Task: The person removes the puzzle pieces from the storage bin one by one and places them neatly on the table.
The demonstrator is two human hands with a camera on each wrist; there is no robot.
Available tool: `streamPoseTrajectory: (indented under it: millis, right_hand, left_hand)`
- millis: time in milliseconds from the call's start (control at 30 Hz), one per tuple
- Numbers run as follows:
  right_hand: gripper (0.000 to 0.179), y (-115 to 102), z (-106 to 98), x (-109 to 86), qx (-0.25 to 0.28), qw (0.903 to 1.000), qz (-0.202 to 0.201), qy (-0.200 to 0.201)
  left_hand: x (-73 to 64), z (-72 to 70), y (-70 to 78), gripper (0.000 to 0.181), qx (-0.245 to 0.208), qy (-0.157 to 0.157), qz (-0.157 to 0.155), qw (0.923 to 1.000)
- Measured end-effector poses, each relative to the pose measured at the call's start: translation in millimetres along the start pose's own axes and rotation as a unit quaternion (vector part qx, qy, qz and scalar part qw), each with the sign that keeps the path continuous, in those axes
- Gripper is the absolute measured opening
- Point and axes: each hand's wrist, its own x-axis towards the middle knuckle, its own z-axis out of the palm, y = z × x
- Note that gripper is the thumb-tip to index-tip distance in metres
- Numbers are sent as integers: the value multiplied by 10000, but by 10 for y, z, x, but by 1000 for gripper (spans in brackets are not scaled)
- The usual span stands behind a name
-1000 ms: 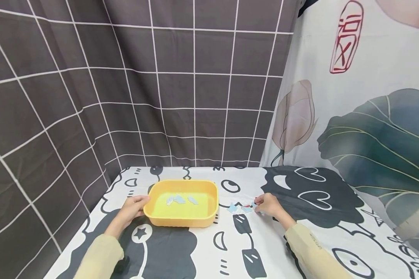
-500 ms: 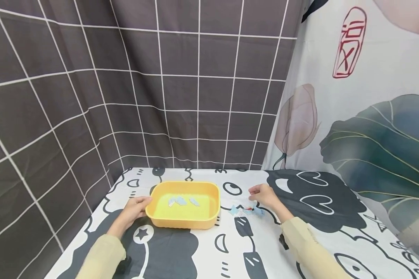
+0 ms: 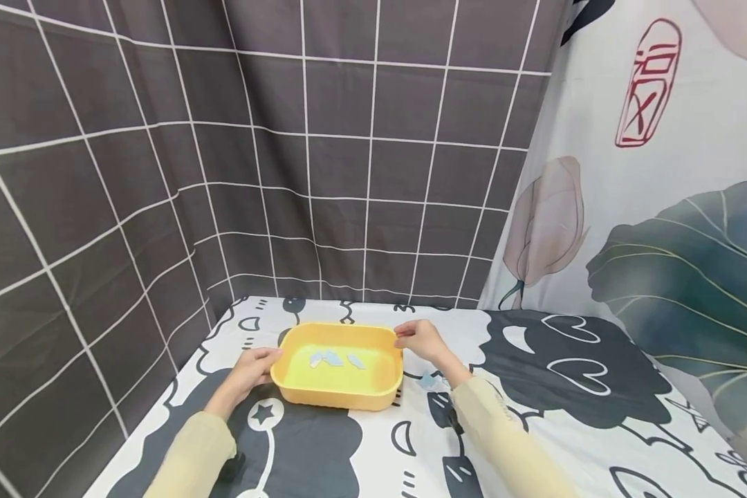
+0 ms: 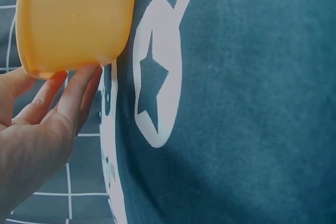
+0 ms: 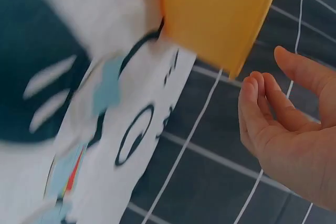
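Note:
A yellow plastic basin (image 3: 336,399) stands on the patterned cloth, with several light-blue scraps (image 3: 333,358) lying on its floor. My left hand (image 3: 249,370) holds the basin's left end, thumb at the rim and fingertips against the outer wall, as the left wrist view shows. At the opposite end is my right hand (image 3: 422,340), its fingers right by the rim. In the right wrist view the thumb and fingers (image 5: 257,111) are spread apart with nothing between them. More thin blue scraps (image 5: 107,85), one with a red mark, lie on the cloth, partly hidden by the right forearm in the head view.
A black-and-white cartoon-print cloth (image 3: 373,470) covers the table. Behind it hangs a dark grid curtain (image 3: 342,173), with a white floral curtain (image 3: 597,207) on the right.
My right hand has lifted off the scraps on the cloth and moved left to the basin's right rim. My left hand keeps its place on the basin.

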Motion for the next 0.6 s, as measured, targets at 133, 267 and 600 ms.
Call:
streamPoseTrajectory:
  millis: [133,267,600]
  right_hand:
    - [29,-101,191,51,9,9998,-2,-174]
    - [29,-152,368,114,74,9997,20,-251]
    - [31,-90,782,214,179,9996,-60,-210]
  left_hand:
    - [6,17,-13,46,-2,53,2,10000]
    - [5,24,-10,46,9,38,18,10000]
    - [-8,36,-23,45,-15,100,13,9999]
